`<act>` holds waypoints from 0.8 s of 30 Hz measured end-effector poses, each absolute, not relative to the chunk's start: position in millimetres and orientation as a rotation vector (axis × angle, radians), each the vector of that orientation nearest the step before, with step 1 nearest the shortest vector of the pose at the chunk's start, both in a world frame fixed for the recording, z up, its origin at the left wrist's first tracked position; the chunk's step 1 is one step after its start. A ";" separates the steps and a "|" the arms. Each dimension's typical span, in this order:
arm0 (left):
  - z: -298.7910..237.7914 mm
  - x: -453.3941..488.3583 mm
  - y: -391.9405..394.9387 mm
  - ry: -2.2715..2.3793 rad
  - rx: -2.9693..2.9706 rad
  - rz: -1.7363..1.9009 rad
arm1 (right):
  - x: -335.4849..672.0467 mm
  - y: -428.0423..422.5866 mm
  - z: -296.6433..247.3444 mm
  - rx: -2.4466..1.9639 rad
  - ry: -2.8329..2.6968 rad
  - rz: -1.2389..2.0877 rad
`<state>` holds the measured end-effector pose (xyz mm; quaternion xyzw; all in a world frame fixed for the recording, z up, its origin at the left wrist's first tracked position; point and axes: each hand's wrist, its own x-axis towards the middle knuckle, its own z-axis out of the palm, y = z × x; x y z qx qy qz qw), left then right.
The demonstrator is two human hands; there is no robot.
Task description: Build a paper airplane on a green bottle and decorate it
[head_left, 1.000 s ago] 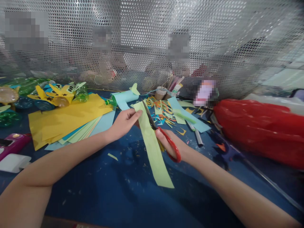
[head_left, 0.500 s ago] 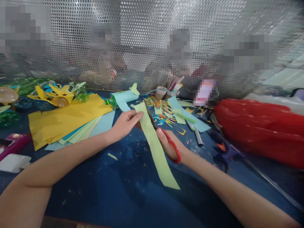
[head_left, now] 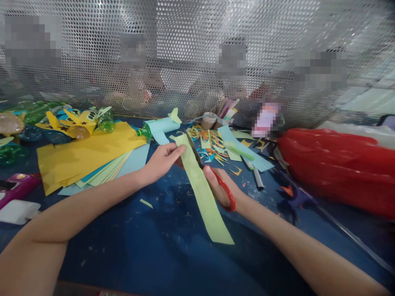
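Note:
My left hand (head_left: 165, 160) pinches a long light-green paper strip (head_left: 202, 193) near its far end, thumb on top. The strip slants down toward me, its lower end hanging free over the blue table (head_left: 129, 246). My right hand (head_left: 221, 186) is wrapped round the red handles of a pair of scissors (head_left: 228, 197). The dark blades lie along the strip's right edge, pointing away from me; how far apart they are is hard to tell. A heap of coloured paper scraps (head_left: 214, 144) lies just beyond the blades.
Yellow paper sheets (head_left: 89, 154) and fanned green and blue sheets lie at left. A blue paper-wrapped bottle (head_left: 162, 125) lies behind my left hand. At right are a box cutter (head_left: 257, 176), a glue gun (head_left: 296, 195) and a red plastic bag (head_left: 336, 164). A perforated metal screen (head_left: 182, 37) stands behind.
The scissor blades have shifted slightly left over the strip's far end. The strip's lower end has risen a little. Both hands keep nearly the same place and hold.

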<state>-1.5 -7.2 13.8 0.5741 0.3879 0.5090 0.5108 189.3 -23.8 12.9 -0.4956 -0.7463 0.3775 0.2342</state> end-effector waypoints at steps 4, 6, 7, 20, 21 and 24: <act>13.1 -2.0 -5.6 0.938 1.369 1.222 | 189.9 -22.5 14.5 -1.347 -2.071 0.943; 12.3 -2.8 -4.4 0.939 1.367 1.223 | 190.5 -22.4 15.3 -1.319 -2.092 0.914; 12.0 -3.2 -3.8 0.938 1.369 1.226 | 190.7 -22.5 15.5 -1.315 -2.096 0.914; 15.3 -3.7 -3.1 0.894 1.334 1.246 | 191.9 -22.1 15.2 -1.374 -2.079 0.898; 15.7 -3.6 -3.4 0.898 1.330 1.245 | 192.2 -22.0 14.5 -1.372 -2.067 0.915; 16.9 -3.6 -3.9 0.904 1.322 1.259 | 193.2 -20.8 10.8 -1.365 -2.028 0.973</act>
